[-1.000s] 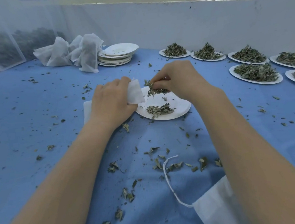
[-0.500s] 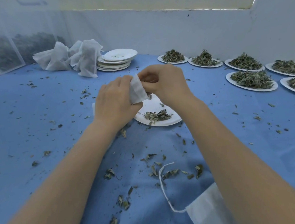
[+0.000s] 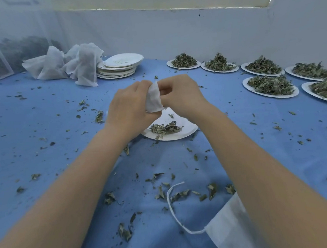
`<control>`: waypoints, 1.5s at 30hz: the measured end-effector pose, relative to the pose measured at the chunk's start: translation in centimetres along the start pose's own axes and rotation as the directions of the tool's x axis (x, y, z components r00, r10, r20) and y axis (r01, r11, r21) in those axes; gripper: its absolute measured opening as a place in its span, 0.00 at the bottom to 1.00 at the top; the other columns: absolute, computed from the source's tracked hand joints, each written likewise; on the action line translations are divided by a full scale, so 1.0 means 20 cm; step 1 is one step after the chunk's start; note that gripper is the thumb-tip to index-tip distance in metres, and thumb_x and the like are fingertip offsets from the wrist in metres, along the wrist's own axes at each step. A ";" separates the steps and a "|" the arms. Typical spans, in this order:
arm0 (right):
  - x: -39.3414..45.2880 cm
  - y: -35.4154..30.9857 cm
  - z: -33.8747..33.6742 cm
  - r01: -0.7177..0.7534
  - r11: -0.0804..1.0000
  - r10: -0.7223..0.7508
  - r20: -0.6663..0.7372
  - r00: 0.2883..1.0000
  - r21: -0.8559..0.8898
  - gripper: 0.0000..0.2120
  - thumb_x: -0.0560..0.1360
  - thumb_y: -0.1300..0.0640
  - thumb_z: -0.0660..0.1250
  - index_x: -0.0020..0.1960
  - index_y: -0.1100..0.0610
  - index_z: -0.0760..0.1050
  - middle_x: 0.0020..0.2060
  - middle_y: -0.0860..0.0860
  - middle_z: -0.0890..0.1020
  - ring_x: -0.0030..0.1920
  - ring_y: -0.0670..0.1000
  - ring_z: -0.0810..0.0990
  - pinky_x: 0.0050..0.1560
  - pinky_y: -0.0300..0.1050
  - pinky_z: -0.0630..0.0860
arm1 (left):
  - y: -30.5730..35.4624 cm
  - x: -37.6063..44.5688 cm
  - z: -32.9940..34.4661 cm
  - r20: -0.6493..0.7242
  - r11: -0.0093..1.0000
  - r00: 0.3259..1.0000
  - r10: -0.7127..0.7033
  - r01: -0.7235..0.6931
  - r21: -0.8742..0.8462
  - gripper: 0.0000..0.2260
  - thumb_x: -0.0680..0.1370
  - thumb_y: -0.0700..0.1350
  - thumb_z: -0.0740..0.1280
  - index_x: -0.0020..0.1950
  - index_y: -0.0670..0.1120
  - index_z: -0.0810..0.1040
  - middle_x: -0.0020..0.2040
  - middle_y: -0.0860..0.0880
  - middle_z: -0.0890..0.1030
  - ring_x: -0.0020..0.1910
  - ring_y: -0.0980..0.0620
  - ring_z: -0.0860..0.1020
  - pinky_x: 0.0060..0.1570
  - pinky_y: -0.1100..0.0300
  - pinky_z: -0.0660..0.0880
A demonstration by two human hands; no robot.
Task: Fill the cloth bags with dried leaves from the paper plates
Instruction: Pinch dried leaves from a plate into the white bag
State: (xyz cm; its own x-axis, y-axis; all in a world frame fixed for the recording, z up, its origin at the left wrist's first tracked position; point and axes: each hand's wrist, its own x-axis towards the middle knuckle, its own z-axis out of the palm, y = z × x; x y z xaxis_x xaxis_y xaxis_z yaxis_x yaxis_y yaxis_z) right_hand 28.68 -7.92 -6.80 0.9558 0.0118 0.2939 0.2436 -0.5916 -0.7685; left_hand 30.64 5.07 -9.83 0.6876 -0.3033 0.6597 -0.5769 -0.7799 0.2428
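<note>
- A blue table (image 3: pixel 43 152) is strewn with leaf scraps; filled plates (image 3: pixel 269 86) are ranged at the right
- A white plate (image 3: pixel 186 130) with few dried leaves (image 3: pixel 165 128) is set below both hands
- A cloth bag (image 3: pixel 153 100) is gripped by the left hand (image 3: pixel 127 109); its mouth is pinched by the right hand (image 3: pixel 181 94), above that plate

right hand (image 3: pixel 182 95): left plate (image 3: pixel 171 131) | fingers now at cloth bag (image 3: pixel 153 100), seemingly inside
</note>
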 end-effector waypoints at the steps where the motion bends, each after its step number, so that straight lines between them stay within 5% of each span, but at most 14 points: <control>1: 0.00 0.00 0.00 0.003 1.000 -0.001 0.065 0.998 -0.026 0.10 0.72 0.65 0.63 0.36 0.55 0.78 0.23 0.43 0.71 0.23 0.41 0.64 0.23 0.30 0.60 | 0.00 0.00 0.00 0.004 1.000 1.000 0.013 -0.013 0.009 0.21 0.69 0.46 0.70 0.58 0.37 0.75 0.49 0.39 0.79 0.45 0.38 0.75 0.43 0.59 0.59; 4: -0.01 0.02 -0.02 0.006 1.000 -0.012 0.227 0.974 0.024 0.10 0.75 0.65 0.61 0.42 0.57 0.80 0.30 0.45 0.76 0.28 0.41 0.69 0.30 0.31 0.66 | -0.02 0.00 -0.01 0.017 0.997 0.998 0.056 -0.057 0.048 0.19 0.69 0.45 0.71 0.54 0.35 0.76 0.45 0.38 0.79 0.41 0.37 0.76 0.41 0.55 0.62; 7: 0.01 0.04 -0.03 -0.036 0.991 0.029 0.058 0.998 0.125 0.13 0.75 0.64 0.60 0.49 0.53 0.81 0.41 0.50 0.84 0.42 0.51 0.82 0.45 0.46 0.81 | -0.06 0.00 -0.01 0.001 0.995 1.000 0.021 -0.021 0.097 0.19 0.70 0.44 0.72 0.57 0.37 0.75 0.48 0.38 0.79 0.45 0.37 0.75 0.42 0.55 0.61; 9: 0.03 0.07 -0.02 -0.044 0.998 0.042 -0.038 0.998 -0.045 0.18 0.75 0.65 0.56 0.53 0.52 0.80 0.48 0.49 0.83 0.45 0.53 0.81 0.46 0.42 0.79 | -0.09 0.00 -0.02 -0.021 0.994 1.000 -0.018 0.020 0.109 0.19 0.71 0.44 0.71 0.59 0.38 0.74 0.50 0.38 0.79 0.46 0.37 0.75 0.42 0.56 0.59; 13: 0.07 0.14 0.03 -0.064 0.859 0.164 0.156 0.974 -0.508 0.25 0.77 0.68 0.51 0.68 0.50 0.71 0.67 0.53 0.72 0.64 0.53 0.71 0.51 0.41 0.69 | -0.12 0.01 -0.02 -0.073 0.993 0.994 -0.078 0.084 0.080 0.20 0.71 0.45 0.71 0.60 0.39 0.74 0.52 0.40 0.79 0.48 0.39 0.74 0.43 0.58 0.59; 16: 0.10 0.13 0.06 -0.005 0.779 0.197 0.237 0.951 -0.626 0.26 0.77 0.69 0.51 0.71 0.50 0.67 0.67 0.54 0.71 0.63 0.55 0.71 0.47 0.41 0.68 | -0.13 0.01 -0.02 -0.090 0.992 0.991 -0.098 0.104 0.068 0.18 0.71 0.43 0.70 0.59 0.39 0.74 0.51 0.40 0.79 0.47 0.39 0.74 0.43 0.58 0.59; 21: 0.11 0.11 0.08 0.094 0.703 0.164 0.289 0.943 -0.705 0.21 0.76 0.69 0.53 0.63 0.56 0.75 0.60 0.57 0.76 0.58 0.57 0.75 0.52 0.47 0.74 | -0.14 0.01 -0.02 -0.089 0.992 0.991 -0.100 0.107 0.069 0.18 0.71 0.44 0.70 0.58 0.40 0.73 0.50 0.41 0.79 0.47 0.39 0.74 0.42 0.58 0.59; 26: 0.06 0.08 -0.02 0.052 0.803 0.141 0.275 0.951 -0.593 0.26 0.75 0.71 0.52 0.59 0.48 0.78 0.48 0.45 0.78 0.53 0.50 0.77 0.48 0.41 0.73 | -0.14 0.01 -0.01 -0.069 0.992 0.993 -0.100 0.105 0.065 0.18 0.71 0.45 0.70 0.59 0.41 0.73 0.51 0.41 0.78 0.48 0.40 0.74 0.43 0.58 0.59; 29: 0.04 0.06 -0.04 0.030 0.758 0.175 0.247 0.953 -0.651 0.26 0.74 0.70 0.51 0.62 0.50 0.76 0.58 0.51 0.77 0.56 0.53 0.77 0.52 0.45 0.75 | -0.14 0.01 -0.01 -0.061 0.993 0.993 -0.100 0.104 0.058 0.18 0.71 0.44 0.70 0.59 0.41 0.73 0.51 0.42 0.79 0.47 0.40 0.74 0.43 0.58 0.60; 32: 0.00 0.05 -0.02 0.027 0.719 0.224 0.268 0.937 -0.695 0.21 0.77 0.67 0.51 0.60 0.53 0.78 0.58 0.53 0.78 0.55 0.55 0.77 0.50 0.46 0.76 | -0.14 0.01 -0.01 -0.055 0.992 0.993 -0.101 0.104 0.065 0.18 0.71 0.45 0.70 0.59 0.42 0.73 0.50 0.42 0.79 0.47 0.40 0.74 0.42 0.58 0.60; 36: -0.03 0.04 -0.03 0.012 0.804 0.192 0.278 0.941 -0.595 0.23 0.75 0.69 0.52 0.56 0.50 0.79 0.58 0.53 0.77 0.48 0.53 0.76 0.47 0.45 0.76 | -0.14 0.01 -0.02 -0.050 0.992 0.993 -0.108 0.111 0.063 0.18 0.71 0.45 0.70 0.59 0.41 0.73 0.51 0.41 0.79 0.47 0.40 0.74 0.41 0.58 0.60; 40: -0.04 0.06 -0.01 0.041 0.764 0.191 0.287 0.939 -0.644 0.22 0.78 0.65 0.52 0.63 0.48 0.74 0.63 0.52 0.73 0.59 0.52 0.72 0.50 0.41 0.68 | -0.14 0.01 -0.02 -0.039 0.992 0.993 -0.113 0.115 0.049 0.18 0.72 0.45 0.69 0.59 0.42 0.73 0.52 0.42 0.78 0.48 0.40 0.74 0.42 0.58 0.60; 45: -0.06 0.04 0.00 0.032 0.860 0.166 0.338 0.927 -0.509 0.20 0.78 0.61 0.52 0.58 0.44 0.77 0.61 0.47 0.74 0.52 0.47 0.72 0.48 0.41 0.70 | -0.14 0.01 -0.02 -0.020 0.992 0.993 -0.120 0.121 0.038 0.18 0.72 0.45 0.69 0.60 0.42 0.72 0.53 0.42 0.78 0.49 0.41 0.74 0.42 0.58 0.60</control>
State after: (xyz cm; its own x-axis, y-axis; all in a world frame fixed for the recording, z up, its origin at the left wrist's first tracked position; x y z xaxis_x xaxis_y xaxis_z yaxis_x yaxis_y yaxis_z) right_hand 27.81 -8.41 -7.79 0.9816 0.1852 -0.0468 0.1560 -0.9188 -0.3626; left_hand 32.17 7.37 -10.13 0.7428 -0.1960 0.6401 -0.4723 -0.8312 0.2935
